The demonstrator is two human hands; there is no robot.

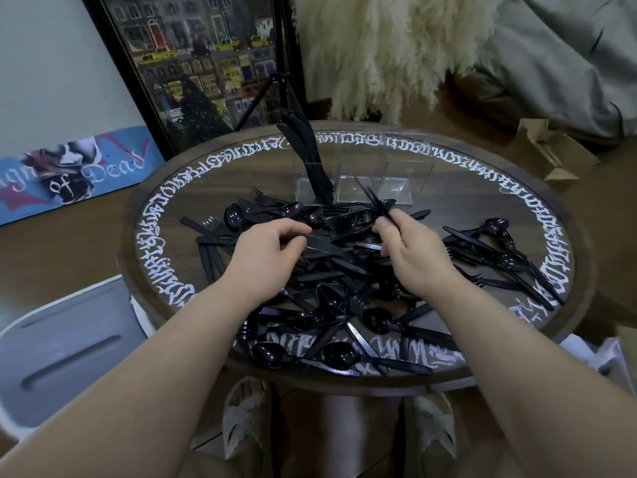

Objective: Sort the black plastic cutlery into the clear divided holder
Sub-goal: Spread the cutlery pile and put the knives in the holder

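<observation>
Head cam: my left hand (272,244) is curled round a knife (320,248) on top of the cutlery pile (344,288) mid-counter (448,188). My right hand (410,248) pinches a thin black piece (374,200), tip pointing at 11 o'clock toward the clear holder (362,174) at 12 o'clock. Its left compartment has knives (305,146) standing upright.
</observation>
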